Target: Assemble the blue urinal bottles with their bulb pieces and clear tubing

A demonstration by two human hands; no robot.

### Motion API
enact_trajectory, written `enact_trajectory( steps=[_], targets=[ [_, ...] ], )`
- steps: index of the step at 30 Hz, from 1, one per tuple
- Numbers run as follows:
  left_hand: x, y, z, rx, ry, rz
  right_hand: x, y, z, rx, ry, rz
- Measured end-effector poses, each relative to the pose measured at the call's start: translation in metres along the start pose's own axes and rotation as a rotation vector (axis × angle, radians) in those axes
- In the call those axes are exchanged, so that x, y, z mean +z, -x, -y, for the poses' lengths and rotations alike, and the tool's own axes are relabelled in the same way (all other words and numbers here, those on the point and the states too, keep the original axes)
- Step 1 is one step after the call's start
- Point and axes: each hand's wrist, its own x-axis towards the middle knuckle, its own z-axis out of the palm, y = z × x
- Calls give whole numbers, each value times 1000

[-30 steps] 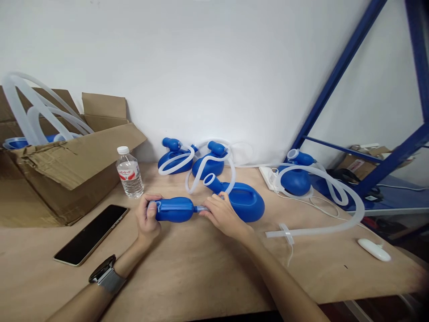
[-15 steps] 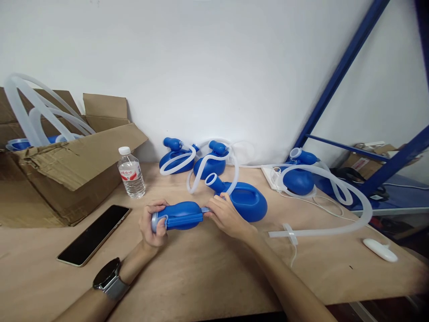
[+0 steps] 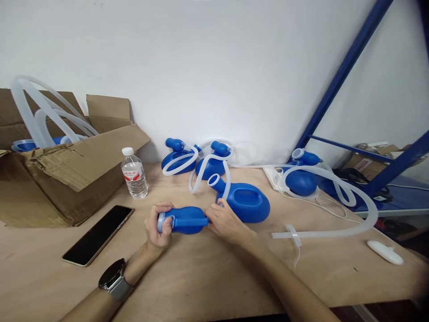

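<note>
My left hand (image 3: 160,226) is wrapped round the pale-rimmed end of a blue plastic urinal head (image 3: 189,220), its thumb over a ridge on the side. The blue part lies level, just above the table. At its right end, my right hand (image 3: 226,221) is closed in a pinch against the tip; what the fingers hold is hidden. Behind that hand stands a blue urinal bottle (image 3: 250,203) with a handle and an open, tilted neck. A translucent hose (image 3: 227,181) runs down between the neck and the body and disappears behind my right hand.
Further blue urinals with hoses (image 3: 179,158) stand along the wall. At left are a cardboard box (image 3: 97,165) holding hoses, a water bottle (image 3: 135,174) and a phone (image 3: 98,235). A long hose (image 3: 328,234) and a white oval device (image 3: 385,252) lie at right, beside a blue rack (image 3: 345,67).
The grey piece visible between the blue head's tip and my right fingers is now hidden, and those fingers sit closer to the tip. The whole view has shifted slightly.
</note>
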Motion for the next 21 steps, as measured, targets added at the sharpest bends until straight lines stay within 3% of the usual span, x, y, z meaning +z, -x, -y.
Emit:
enact_trajectory(
  steps=[4, 8, 12, 15, 18, 21],
  targets=[
    [5, -5, 3, -81, 78, 52, -6, -2, -6, -26, 45, -33],
    [4, -13, 6, -177, 59, 52, -13, -1, -9, 45, 52, -91],
    [0, -22, 7, -245, 40, -56, -11, 4, -11, 158, -16, -356],
    [-2, -27, 7, -270, 62, -122, -3, 5, -7, 347, -244, -505],
    [-1, -28, 6, -289, 85, -130, 4, 0, 0, 544, -598, -442],
    [0, -28, 4, -291, 78, -118, 11, -6, 7, 556, -904, -290]
  ],
)
